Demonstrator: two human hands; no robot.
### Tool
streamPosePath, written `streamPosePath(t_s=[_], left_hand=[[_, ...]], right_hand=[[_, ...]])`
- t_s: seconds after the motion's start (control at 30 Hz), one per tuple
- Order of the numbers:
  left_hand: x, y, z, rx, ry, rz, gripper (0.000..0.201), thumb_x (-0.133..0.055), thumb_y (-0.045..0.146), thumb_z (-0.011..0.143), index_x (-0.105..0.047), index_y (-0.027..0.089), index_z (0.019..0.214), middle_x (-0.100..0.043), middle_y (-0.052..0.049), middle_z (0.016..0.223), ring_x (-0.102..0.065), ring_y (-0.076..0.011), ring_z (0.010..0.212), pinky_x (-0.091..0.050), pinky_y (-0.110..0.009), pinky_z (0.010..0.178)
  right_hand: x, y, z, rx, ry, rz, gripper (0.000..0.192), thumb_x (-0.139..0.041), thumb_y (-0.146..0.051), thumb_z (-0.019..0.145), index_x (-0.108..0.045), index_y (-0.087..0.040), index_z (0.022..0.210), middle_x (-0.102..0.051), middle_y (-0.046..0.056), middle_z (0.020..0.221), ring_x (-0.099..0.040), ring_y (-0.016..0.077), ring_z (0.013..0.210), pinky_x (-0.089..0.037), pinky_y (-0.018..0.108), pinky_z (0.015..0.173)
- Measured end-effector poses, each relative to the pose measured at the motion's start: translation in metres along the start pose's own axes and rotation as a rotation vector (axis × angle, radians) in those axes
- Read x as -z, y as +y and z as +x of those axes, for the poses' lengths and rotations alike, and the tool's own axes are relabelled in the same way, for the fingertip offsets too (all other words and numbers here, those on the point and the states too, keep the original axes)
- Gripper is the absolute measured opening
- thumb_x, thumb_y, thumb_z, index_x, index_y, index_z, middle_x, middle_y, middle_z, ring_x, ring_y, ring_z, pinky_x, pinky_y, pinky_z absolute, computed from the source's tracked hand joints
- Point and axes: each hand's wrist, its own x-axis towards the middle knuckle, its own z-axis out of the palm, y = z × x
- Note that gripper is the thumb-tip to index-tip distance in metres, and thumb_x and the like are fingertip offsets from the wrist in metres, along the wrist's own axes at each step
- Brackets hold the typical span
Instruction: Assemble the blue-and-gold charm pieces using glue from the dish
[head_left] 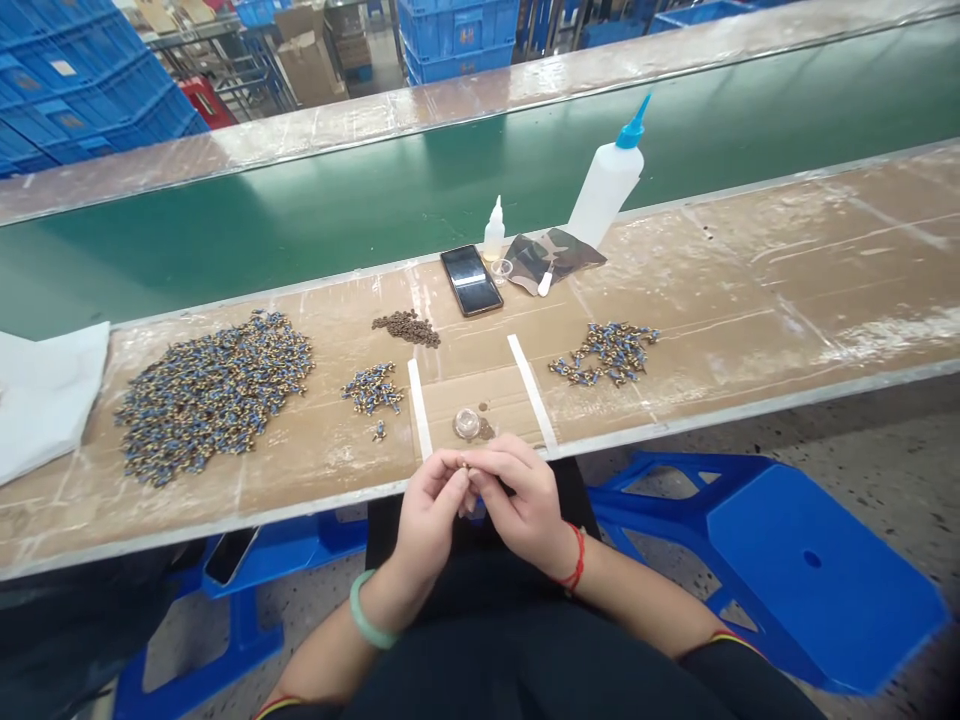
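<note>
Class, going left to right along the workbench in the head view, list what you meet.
White cloth → big blue pile → small blue pile → phone → large bottle → right blue pile.

The left hand (pixel 429 510) wears a pale green bangle at its wrist; the right hand (pixel 525 500) a red string bracelet. Dark clothing covers the lap.

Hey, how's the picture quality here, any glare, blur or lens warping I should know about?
Head view: even overhead light, soft shadows. The green conveyor belt shows a dull sheen, the phone screen reflects light. Table edge bows from wide-angle distortion. The left hand and right hand are fairly sharp; the tiny part between them is too small to make out.
</note>
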Motion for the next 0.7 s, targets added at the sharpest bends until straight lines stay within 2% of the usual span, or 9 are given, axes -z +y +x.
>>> streamPosePath(t_s=[0.17,0.3,0.4,0.5,0.57,0.7], left_hand=[[0.005,0.003,0.005,0.056,-0.01,-0.009,0.055,-0.084,0.067,0.074,-0.059,0.019,0.068,-0.053,0.004,0.053,-0.044,-0.0093,0.047,-0.035,-0.024,0.049],[0.002,0.0,0.005,0.1,0.092,-0.087,0.054,-0.088,0.059,0.072,-0.054,0.019,0.064,-0.048,0.005,0.055,-0.041,-0.0084,0.053,-0.035,-0.022,0.052],[-0.003,0.0,0.002,0.167,0.097,-0.196,0.054,-0.087,0.054,0.073,-0.047,0.019,0.063,-0.04,0.007,0.057,-0.035,-0.0076,0.055,-0.034,-0.021,0.054],[-0.009,0.002,-0.001,0.251,0.017,-0.261,0.055,-0.087,0.053,0.074,-0.044,0.02,0.063,-0.037,0.008,0.057,-0.03,-0.0068,0.053,-0.031,-0.021,0.053],[-0.013,0.003,-0.003,0.256,-0.022,-0.26,0.057,-0.088,0.055,0.073,-0.044,0.019,0.062,-0.037,0.008,0.055,-0.029,-0.0062,0.052,-0.03,-0.021,0.052],[-0.016,0.001,-0.005,0.203,-0.03,-0.192,0.057,-0.086,0.058,0.074,-0.046,0.019,0.06,-0.037,0.008,0.051,-0.031,-0.0066,0.051,-0.03,-0.022,0.053]], right_hand=[[0.006,-0.003,0.004,0.024,-0.094,-0.047,0.023,-0.054,-0.014,0.101,-0.073,-0.023,0.109,-0.071,0.002,0.076,-0.065,0.0172,0.068,-0.054,0.031,0.064],[0.005,-0.005,-0.004,0.001,-0.109,0.01,0.02,-0.065,-0.023,0.098,-0.069,-0.024,0.118,-0.074,0.002,0.085,-0.069,0.0183,0.074,-0.058,0.032,0.068],[0.003,-0.004,-0.008,0.004,-0.046,-0.057,0.022,-0.068,-0.018,0.095,-0.072,-0.025,0.116,-0.074,0.004,0.09,-0.069,0.0195,0.079,-0.06,0.033,0.069],[0.002,-0.004,-0.007,-0.003,0.047,-0.062,0.021,-0.064,-0.012,0.095,-0.074,-0.024,0.109,-0.073,0.005,0.09,-0.069,0.0193,0.08,-0.06,0.034,0.071],[0.003,-0.004,-0.007,-0.045,0.065,-0.012,0.017,-0.066,-0.014,0.095,-0.075,-0.023,0.106,-0.072,0.004,0.088,-0.068,0.0185,0.079,-0.059,0.032,0.07],[0.008,-0.001,-0.012,-0.233,-0.007,0.197,0.01,-0.069,-0.022,0.097,-0.077,-0.023,0.101,-0.066,0.001,0.079,-0.062,0.0159,0.072,-0.053,0.029,0.064]])
